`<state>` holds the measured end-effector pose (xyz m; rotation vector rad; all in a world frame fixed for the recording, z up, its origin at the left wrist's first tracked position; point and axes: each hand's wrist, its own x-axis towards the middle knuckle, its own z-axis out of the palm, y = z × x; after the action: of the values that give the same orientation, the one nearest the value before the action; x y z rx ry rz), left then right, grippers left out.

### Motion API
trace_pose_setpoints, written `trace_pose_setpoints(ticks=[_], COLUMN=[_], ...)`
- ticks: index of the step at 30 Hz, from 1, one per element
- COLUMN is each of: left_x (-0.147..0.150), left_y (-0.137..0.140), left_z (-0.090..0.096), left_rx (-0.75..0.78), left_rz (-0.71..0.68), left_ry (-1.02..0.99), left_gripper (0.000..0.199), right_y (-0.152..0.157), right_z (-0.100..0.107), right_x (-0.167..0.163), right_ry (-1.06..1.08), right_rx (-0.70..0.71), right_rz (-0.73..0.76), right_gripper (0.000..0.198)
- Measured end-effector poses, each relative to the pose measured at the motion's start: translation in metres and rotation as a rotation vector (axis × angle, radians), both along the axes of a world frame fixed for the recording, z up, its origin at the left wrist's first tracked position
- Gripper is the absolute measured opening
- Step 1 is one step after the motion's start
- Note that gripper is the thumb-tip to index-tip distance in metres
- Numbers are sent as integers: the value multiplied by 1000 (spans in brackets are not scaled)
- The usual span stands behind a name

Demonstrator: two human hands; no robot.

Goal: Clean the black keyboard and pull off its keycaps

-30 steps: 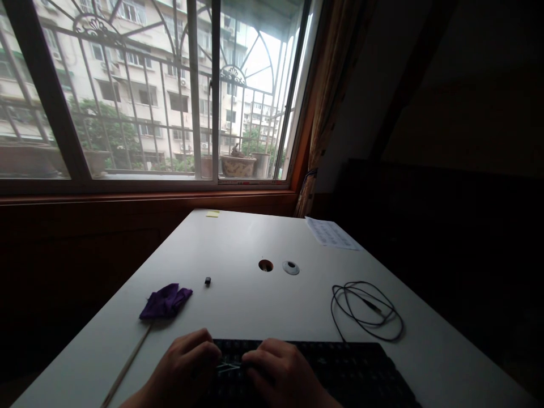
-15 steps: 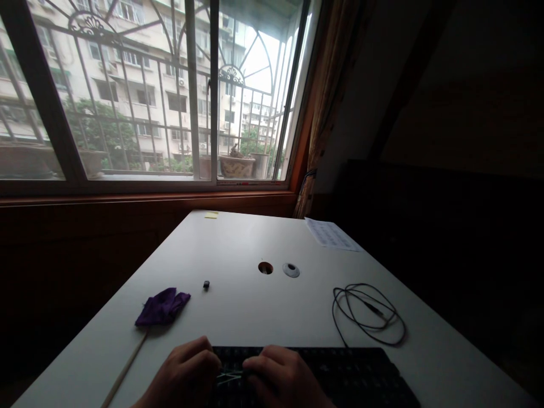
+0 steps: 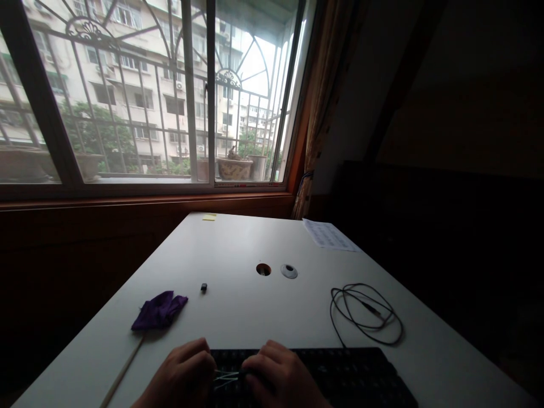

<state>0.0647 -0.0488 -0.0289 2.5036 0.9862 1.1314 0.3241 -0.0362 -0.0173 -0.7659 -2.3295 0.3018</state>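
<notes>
Both hands over left part of keyboard (image 3: 348, 371). Left hand (image 3: 181, 368): fingers curled narrow, holding one end of the thin pale strands (image 3: 227, 376). Right hand (image 3: 284, 371): same, fingers bent in on the other end. Strands run across the short gap between the hands, above the keys—some cross. Cannot tell if either hand touches the keys; dark patch at right fingertips too dim to make out.

Keyboard lies at near edge of view on the white surface (image 3: 238, 311). Cable (image 3: 370, 308) loosely looped beyond its right part, one end reaching its back edge. Purple cloth (image 3: 157, 311) at left, stick (image 3: 123, 368) running from it toward the viewer. Small dark block (image 3: 204, 288) near cloth. Mid-surface: round hole (image 3: 263, 270), ring cover (image 3: 288, 275) just right of it. Far edge—yellow note (image 3: 209, 217) left, printed paper (image 3: 329, 234) right.
</notes>
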Motion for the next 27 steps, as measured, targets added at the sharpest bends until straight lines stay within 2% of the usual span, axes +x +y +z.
trace_pose_setpoints(ticks=[7, 20, 27], left_x=[-1, -4, -2], left_y=[6, 8, 7], left_z=[2, 3, 10], left_rx=[42, -42, -68], left_rz=[-33, -70, -71], left_ry=[40, 45, 46], left_gripper=[18, 16, 14], right_y=[1, 1, -3], right_z=[-2, -4, 6], right_x=[-2, -3, -4], right_ry=[-7, -49, -54], right_rx=[7, -12, -27], right_rz=[-23, -50, -84], right_gripper=[11, 22, 18])
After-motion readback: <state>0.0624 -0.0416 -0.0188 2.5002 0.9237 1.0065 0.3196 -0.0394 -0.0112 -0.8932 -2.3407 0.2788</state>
